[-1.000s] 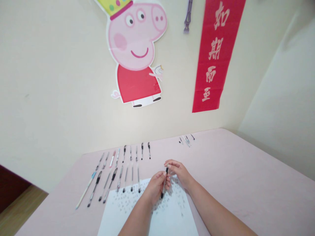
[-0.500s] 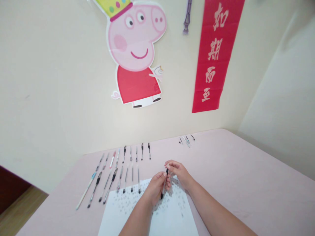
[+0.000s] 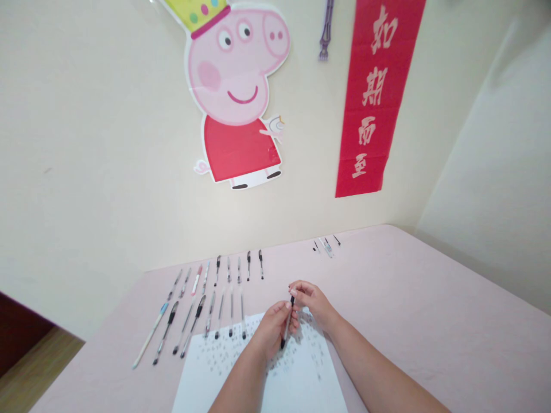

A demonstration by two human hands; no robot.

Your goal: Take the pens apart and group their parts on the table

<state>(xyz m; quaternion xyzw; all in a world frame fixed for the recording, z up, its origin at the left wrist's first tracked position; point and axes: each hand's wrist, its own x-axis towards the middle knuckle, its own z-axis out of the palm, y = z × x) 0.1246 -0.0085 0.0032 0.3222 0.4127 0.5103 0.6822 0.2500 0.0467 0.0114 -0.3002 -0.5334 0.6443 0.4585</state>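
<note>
My left hand (image 3: 271, 328) is closed around the barrel of a black pen (image 3: 287, 326), held upright over a white sheet of paper (image 3: 297, 378) covered in small scribbled marks. My right hand (image 3: 313, 303) pinches the pen's upper end between its fingertips. Both hands meet above the far edge of the sheet, near the middle of the pink table (image 3: 413, 310).
Several pens lie in two rows (image 3: 206, 301) on the table left of and beyond the paper. A few small pen parts (image 3: 326, 245) rest near the wall at the back. A cartoon pig cutout (image 3: 236, 97) and a red banner (image 3: 374, 97) hang on the wall.
</note>
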